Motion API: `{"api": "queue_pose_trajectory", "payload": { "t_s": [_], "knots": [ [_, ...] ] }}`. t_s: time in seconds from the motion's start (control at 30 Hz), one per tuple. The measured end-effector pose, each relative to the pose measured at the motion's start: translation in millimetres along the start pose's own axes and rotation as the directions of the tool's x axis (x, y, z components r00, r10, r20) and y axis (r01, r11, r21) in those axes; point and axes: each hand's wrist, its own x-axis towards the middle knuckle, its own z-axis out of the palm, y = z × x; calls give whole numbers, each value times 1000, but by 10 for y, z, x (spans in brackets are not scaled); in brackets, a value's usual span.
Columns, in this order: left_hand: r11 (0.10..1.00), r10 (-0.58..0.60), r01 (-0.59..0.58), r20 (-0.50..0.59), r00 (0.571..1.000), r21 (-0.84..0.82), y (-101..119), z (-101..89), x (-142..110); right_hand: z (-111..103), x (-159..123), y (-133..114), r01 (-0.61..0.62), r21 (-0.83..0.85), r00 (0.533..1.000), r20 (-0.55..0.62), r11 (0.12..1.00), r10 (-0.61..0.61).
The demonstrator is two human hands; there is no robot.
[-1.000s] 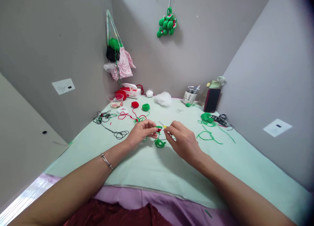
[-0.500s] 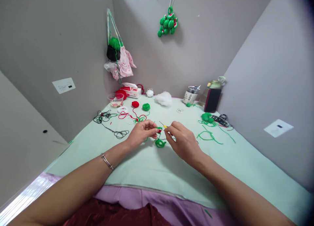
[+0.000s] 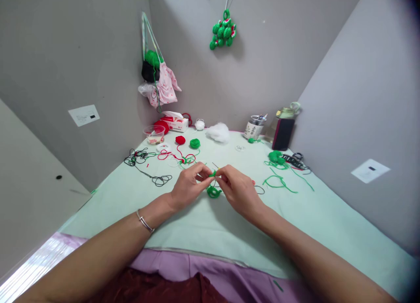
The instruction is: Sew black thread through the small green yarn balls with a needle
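My left hand (image 3: 190, 184) pinches a small green crochet piece (image 3: 212, 174) between thumb and fingertips. Close against it, my right hand (image 3: 238, 187) has its fingers closed on a crochet hook (image 3: 215, 166); the thin metal tip and a bit of yellow show above the fingers, the rest is hidden. The fingertips of both hands meet at the piece, so its stitches are mostly covered. Just below them on the cloth lies a small coil of green yarn (image 3: 214, 192).
Behind the hands lie a red yarn ball (image 3: 180, 139), a green yarn ball (image 3: 195, 143) and white stuffing (image 3: 218, 132). Tangled black cord (image 3: 140, 156) is at left. Green yarn strands (image 3: 278, 180) lie right, before a phone (image 3: 283, 134) leaning on a bottle (image 3: 286, 113).
My right hand has moved left and closed in on my left hand at the green piece. The red part of the piece seen before is now hidden, and less of the hook shows.
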Motion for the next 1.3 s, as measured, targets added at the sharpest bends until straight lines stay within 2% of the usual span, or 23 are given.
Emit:
{"api": "queue_pose_trajectory", "payload": {
  "t_s": [0.1,0.2,0.33,0.4,0.47,0.53,0.6,0.67,0.73,0.83,0.93,0.97,1.07,1.13,1.2,1.3],
  "knots": [
    [1000,17,-17,-36,999,1,7,-22,13,-42,24,-27,-99,184,994,64,978,89],
    [999,16,-17,-34,999,-35,27,-32,16,-69,33,-63,-124,274,991,77,954,107],
    [977,-74,82,52,996,-194,78,-26,23,-122,64,-38,-146,344,989,49,927,138],
    [942,-137,166,117,984,-292,99,-30,40,-181,99,29,-205,368,977,15,907,214],
    [909,-169,222,175,970,-352,108,-37,60,-240,134,115,-311,394,948,63,865,312],
    [895,-180,247,207,962,-371,108,-42,74,-267,153,187,-442,446,896,251,778,365],
    [893,-188,262,226,956,-366,104,-42,77,-245,153,220,-557,514,824,441,652,356],
    [892,-195,277,249,949,-356,106,-41,77,-191,145,213,-625,592,778,526,509,344],
    [882,-205,300,278,938,-364,113,-44,81,-140,147,196,-651,651,759,542,390,362],
    [840,-231,359,330,915,-406,121,-62,100,-160,192,255,-602,754,773,467,263,429],
    [786,-251,413,372,894,-460,108,-88,122,-359,263,502,-490,854,772,330,178,544],
    [771,-256,428,385,887,-472,100,-96,126,-461,281,620,-455,872,767,281,180,576],
    [750,-265,457,415,870,-479,68,-121,128,-807,299,1013,-393,871,759,126,295,638],
    [754,-272,463,421,865,-465,51,-136,124,-1014,276,1250,-401,825,741,35,399,670],
    [759,-274,463,421,865,-457,43,-150,122,-1162,235,1444,-407,804,716,-14,434,698],
    [749,-273,466,422,865,-471,52,-168,125,-1262,163,1670,-407,783,671,-93,470,735]
  ]
}}
